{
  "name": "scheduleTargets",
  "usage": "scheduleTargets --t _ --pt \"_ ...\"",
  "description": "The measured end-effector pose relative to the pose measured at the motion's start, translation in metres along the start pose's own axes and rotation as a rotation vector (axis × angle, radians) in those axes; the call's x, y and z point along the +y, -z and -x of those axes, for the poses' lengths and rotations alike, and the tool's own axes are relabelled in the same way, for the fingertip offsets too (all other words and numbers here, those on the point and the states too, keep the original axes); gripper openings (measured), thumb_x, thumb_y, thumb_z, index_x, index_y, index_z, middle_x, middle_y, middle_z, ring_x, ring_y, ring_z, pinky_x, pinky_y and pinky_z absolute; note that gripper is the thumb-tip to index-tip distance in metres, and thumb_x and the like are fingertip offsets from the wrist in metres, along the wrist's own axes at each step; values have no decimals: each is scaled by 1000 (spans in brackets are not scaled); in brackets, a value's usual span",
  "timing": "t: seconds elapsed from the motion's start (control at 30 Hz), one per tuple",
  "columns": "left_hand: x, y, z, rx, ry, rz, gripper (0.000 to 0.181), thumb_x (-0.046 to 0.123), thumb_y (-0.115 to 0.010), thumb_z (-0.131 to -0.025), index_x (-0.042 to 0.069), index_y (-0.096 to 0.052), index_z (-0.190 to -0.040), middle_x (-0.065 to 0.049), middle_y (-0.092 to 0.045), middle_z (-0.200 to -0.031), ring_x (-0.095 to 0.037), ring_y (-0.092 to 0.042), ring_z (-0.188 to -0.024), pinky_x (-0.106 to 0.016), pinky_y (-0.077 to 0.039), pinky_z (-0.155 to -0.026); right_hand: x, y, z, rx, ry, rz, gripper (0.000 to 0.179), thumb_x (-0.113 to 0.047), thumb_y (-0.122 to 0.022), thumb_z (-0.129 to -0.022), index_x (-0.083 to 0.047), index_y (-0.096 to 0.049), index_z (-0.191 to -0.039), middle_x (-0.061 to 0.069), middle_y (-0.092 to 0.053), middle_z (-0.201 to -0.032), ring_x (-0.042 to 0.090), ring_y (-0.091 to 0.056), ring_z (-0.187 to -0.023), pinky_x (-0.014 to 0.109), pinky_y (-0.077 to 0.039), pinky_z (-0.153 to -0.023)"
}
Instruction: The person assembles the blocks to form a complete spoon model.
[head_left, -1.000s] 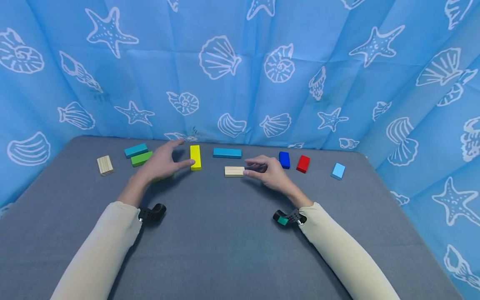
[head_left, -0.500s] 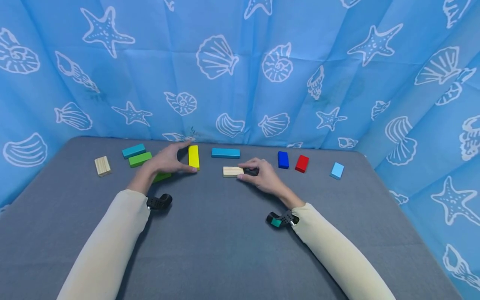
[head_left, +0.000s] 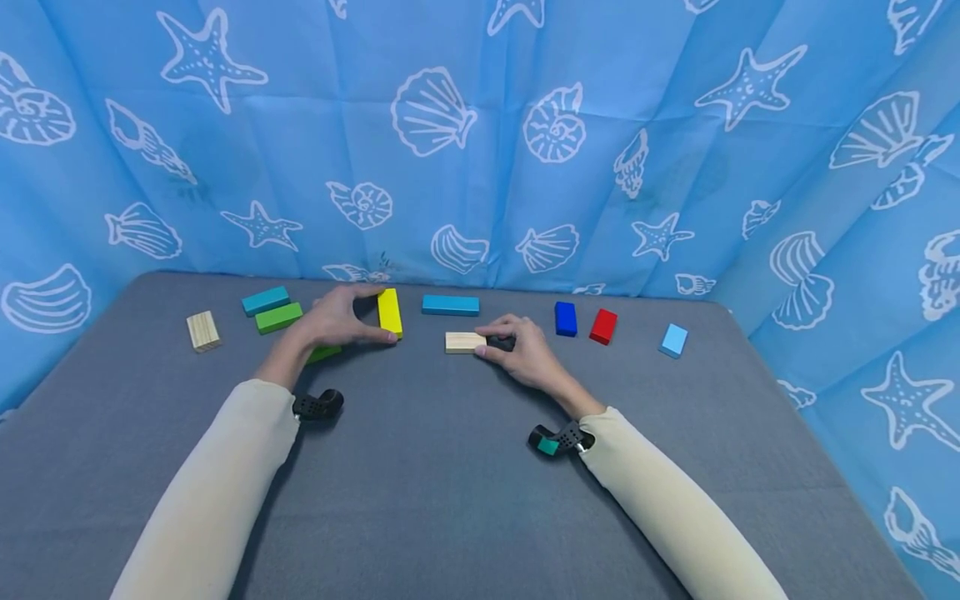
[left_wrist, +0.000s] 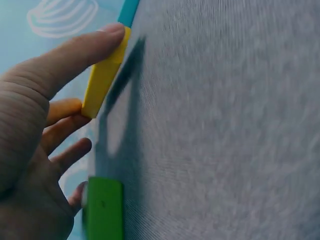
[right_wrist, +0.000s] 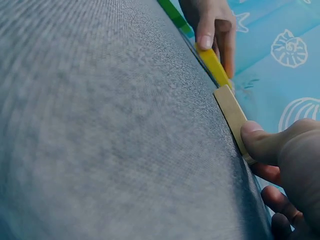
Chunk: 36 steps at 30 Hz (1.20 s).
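My left hand [head_left: 337, 321] pinches a yellow block [head_left: 390, 313] by its two ends, thumb at the near end and fingers at the far end. In the left wrist view the yellow block [left_wrist: 102, 82] throws a shadow on the cloth beside it. Between the thumb and fingers of my right hand [head_left: 521, 354] is the right end of a plain wooden block [head_left: 461, 342], lying sideways on the table. A teal block [head_left: 450, 305] lies just behind the wooden one. Under my left hand a green block [head_left: 322, 354] is partly hidden.
Left on the grey cloth-covered table [head_left: 420, 500] lie a teal block [head_left: 266, 301], a green block [head_left: 278, 317] and a wooden block [head_left: 203, 331]. To the right are dark blue [head_left: 566, 318], red [head_left: 603, 327] and light blue [head_left: 673, 341] blocks. A blue curtain [head_left: 315, 150] borders the back.
My left fingers have closed onto the ends of the yellow block, which has turned slightly. My right hand has moved left and taken hold of the wooden block's end.
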<state>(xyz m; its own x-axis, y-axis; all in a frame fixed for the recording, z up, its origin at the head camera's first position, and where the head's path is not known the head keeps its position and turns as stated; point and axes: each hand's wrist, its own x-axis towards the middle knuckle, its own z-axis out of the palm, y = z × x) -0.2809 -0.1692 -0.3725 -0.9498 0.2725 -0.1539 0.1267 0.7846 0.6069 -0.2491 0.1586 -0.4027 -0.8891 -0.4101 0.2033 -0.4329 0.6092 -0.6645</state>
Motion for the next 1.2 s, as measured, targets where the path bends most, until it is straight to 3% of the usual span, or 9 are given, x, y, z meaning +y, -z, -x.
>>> scheduleTargets --t 0.1,0.23,0.37,0.5,0.67,0.87,1.2 --pt "8 -1 4 24 -33 19 99 48 -87 -77 15 -39 -157 -15 -29 -164 -41 -20 -151 -69 -12 -114 0 0 0 8 3 6 33 -20 -77 -92 -10 -74 -123 8 -67 -118 28 -54 -110 47 -37 -93" --pt "27 -6 15 55 -127 26 98 47 -88 -76 14 -42 -155 -13 -33 -163 -37 -21 -151 -65 -19 -115 0 0 1 16 5 9 33 -19 -77 -92 -9 -74 -123 9 -67 -118 29 -54 -110 47 -38 -93" --pt "50 -16 30 83 -217 35 97 46 -89 -74 12 -46 -153 -12 -39 -159 -36 -26 -150 -67 -17 -115 1 -1 1 14 -11 17 32 -20 -76 -93 -10 -74 -124 8 -67 -118 27 -52 -108 45 -38 -91" --pt "70 -31 46 97 -266 56 95 45 -90 -72 11 -49 -151 -13 -44 -156 -38 -33 -146 -70 -17 -112 1 -1 0 4 -26 22 33 -22 -75 -94 -11 -73 -125 7 -66 -118 27 -51 -107 44 -38 -91" --pt "85 -52 66 72 -288 72 94 47 -91 -71 13 -52 -149 -10 -48 -154 -36 -37 -144 -70 -20 -111 0 -1 1 -10 -34 27 34 -22 -75 -94 -12 -72 -127 8 -66 -119 28 -51 -109 47 -38 -95" --pt "92 -75 83 20 -279 72 93 49 -90 -71 15 -53 -149 -9 -48 -153 -34 -38 -142 -67 -23 -111 0 -3 1 8 -38 43 35 -22 -76 -94 -11 -72 -127 8 -65 -120 28 -50 -109 48 -38 -94" --pt "94 -94 92 -13 -236 97 91 51 -91 -69 17 -56 -146 -6 -53 -149 -31 -40 -141 -65 -25 -111 1 -4 1 10 -31 40 35 -21 -76 -93 -11 -72 -127 9 -66 -120 29 -51 -110 49 -38 -95"
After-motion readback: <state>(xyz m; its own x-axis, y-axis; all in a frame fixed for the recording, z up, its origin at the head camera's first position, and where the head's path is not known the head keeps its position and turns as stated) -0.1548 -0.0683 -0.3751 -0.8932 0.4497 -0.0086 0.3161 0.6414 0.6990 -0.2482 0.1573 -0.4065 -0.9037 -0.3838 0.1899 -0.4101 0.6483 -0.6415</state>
